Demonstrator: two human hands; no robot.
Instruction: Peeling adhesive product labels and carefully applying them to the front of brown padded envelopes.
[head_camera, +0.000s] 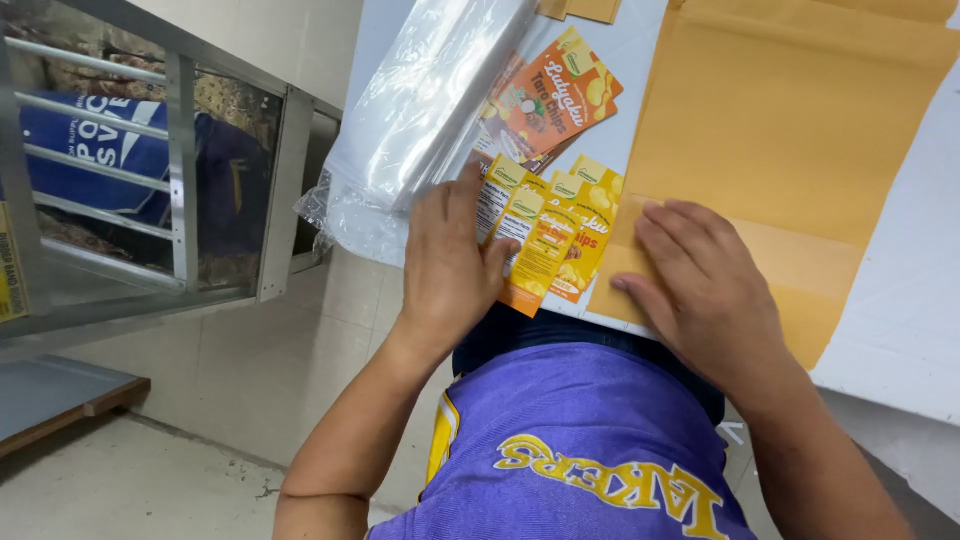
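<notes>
My left hand (450, 265) lies flat on a small fan of yellow and orange printed labels (560, 240) at the near edge of a white table (900, 300); its thumb touches the top label. My right hand (705, 290) rests palm down, fingers together, on the lower part of a large brown paper pouch (800, 140) right beside the labels. Neither hand grips anything. A second pile of orange labels (550, 100) lies farther up the table.
A stack of clear plastic bags (420, 110) lies at the table's left edge, hanging slightly over it. Left of the table stands a metal-framed rack (180, 150) with blue sacks behind it. Beige floor tiles (200, 420) run below.
</notes>
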